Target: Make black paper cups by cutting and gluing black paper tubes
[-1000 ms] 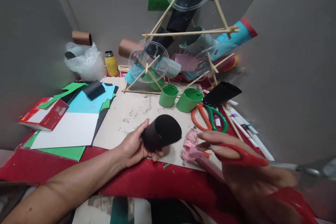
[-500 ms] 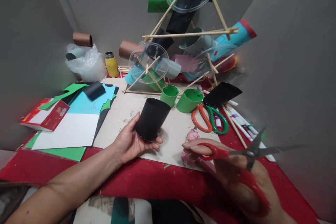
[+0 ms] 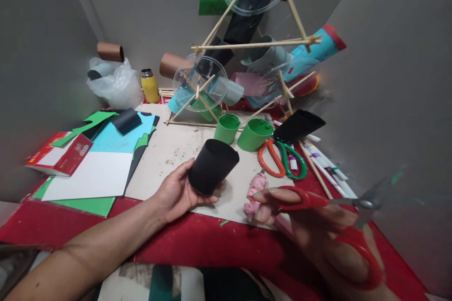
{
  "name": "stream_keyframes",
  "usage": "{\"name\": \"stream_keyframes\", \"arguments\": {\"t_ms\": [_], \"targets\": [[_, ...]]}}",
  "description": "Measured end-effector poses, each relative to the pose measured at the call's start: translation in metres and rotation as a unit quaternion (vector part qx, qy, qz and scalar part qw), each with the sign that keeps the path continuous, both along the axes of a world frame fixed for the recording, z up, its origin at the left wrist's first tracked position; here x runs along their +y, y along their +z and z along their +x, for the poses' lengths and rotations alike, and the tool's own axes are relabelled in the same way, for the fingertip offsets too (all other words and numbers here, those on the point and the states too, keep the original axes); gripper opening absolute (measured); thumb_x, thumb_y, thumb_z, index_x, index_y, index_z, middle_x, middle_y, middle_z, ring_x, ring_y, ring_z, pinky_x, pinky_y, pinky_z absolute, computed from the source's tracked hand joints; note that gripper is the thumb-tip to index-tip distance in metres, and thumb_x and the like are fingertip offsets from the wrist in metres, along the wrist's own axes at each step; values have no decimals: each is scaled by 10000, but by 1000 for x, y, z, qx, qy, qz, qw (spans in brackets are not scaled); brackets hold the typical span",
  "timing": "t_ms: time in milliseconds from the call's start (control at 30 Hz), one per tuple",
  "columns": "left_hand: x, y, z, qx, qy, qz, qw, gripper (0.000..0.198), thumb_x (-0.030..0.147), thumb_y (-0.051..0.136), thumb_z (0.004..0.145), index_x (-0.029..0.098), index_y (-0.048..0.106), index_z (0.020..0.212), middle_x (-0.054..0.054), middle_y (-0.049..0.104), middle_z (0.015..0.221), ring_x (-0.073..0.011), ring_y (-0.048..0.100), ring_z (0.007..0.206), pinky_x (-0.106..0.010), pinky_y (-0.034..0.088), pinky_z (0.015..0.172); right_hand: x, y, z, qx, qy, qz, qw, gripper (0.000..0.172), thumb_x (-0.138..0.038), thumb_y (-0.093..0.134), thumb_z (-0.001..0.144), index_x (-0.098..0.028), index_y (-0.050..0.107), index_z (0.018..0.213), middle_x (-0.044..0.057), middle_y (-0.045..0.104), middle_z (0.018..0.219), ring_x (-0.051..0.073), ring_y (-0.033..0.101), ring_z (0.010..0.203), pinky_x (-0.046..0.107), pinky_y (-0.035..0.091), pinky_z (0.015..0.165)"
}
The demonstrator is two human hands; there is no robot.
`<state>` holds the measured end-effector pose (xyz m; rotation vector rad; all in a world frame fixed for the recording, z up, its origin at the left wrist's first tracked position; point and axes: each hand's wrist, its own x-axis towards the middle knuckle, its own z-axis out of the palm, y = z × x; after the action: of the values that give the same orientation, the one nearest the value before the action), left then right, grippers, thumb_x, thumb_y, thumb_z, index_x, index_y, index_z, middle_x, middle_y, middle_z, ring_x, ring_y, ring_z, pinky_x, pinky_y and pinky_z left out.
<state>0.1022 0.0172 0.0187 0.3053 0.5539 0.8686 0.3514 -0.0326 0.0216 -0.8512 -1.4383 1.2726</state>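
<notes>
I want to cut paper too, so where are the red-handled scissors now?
In the head view, the red-handled scissors are at the lower right, in the person's right hand, to the right of the pink glue gun.

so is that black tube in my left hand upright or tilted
Tilted. The black tube leans to your right in your left hand; its upper rim sits right of its base.

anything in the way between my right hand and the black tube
Nothing visible stands in the gap between your right hand and the black tube in your left hand. The pink tool beside the right hand seems to lie lower, on the pale board.
</notes>
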Motion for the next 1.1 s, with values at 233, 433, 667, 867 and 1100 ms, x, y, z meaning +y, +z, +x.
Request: {"name": "stream_keyframes", "arguments": {"t_ms": [233, 433, 667, 867, 1100], "targets": [[-2, -3, 1, 25, 13, -4, 1000, 426, 391, 447, 980, 80, 646, 1194, -183, 719, 1123, -305, 728, 960, -376, 612, 701, 1, 2, -2, 72, 47, 7, 996, 461, -615, 702, 839, -394, 691, 1243, 70, 726, 1077, 303, 710, 921, 431, 614, 818], [-1, 4, 0, 44, 0, -5, 999, 392, 303, 366, 989, 94, 675, 1109, -158, 743, 1053, -276, 749, 859, -348, 612, 628, -1, 1, -2, 61, 46, -13, 997, 466, -581, 709, 849, -343, 704, 1250, 97, 728, 1060, 308, 711, 891, 443, 617, 808], [-1, 11, 0, 68, 1, -8, 998, 412, 372, 390, 992, 99, 661, 1140, -167, 742, 1061, -294, 748, 851, -351, 598, 624, -2, -8, 5, 14, 55, -20, 998, 465, -483, 739, 868, -305, 664, 1292, 88, 724, 1062, 296, 703, 950, 368, 611, 821], [-1, 8, 0, 64, 3, -15, 998, 404, 395, 427, 995, 92, 674, 1099, -177, 746, 1050, -280, 742, 861, -343, 598, 643, -3, -9, 5, 24, 60, -14, 998, 460, -499, 731, 874, -321, 656, 1292, 77, 711, 1098, 292, 688, 1006, 349, 612, 839], [-4, -1, -2, 46, -23, 70, 996, 328, 373, 685, 827, 120, 688, 1035, -142, 753, 966, -249, 726, 784, -289, 551, 609, -2, -10, 2, 16, 49, -10, 999, 453, -521, 727, 868, -339, 666, 1278, 75, 707, 1115, 291, 690, 971, 392, 601, 854]]}}
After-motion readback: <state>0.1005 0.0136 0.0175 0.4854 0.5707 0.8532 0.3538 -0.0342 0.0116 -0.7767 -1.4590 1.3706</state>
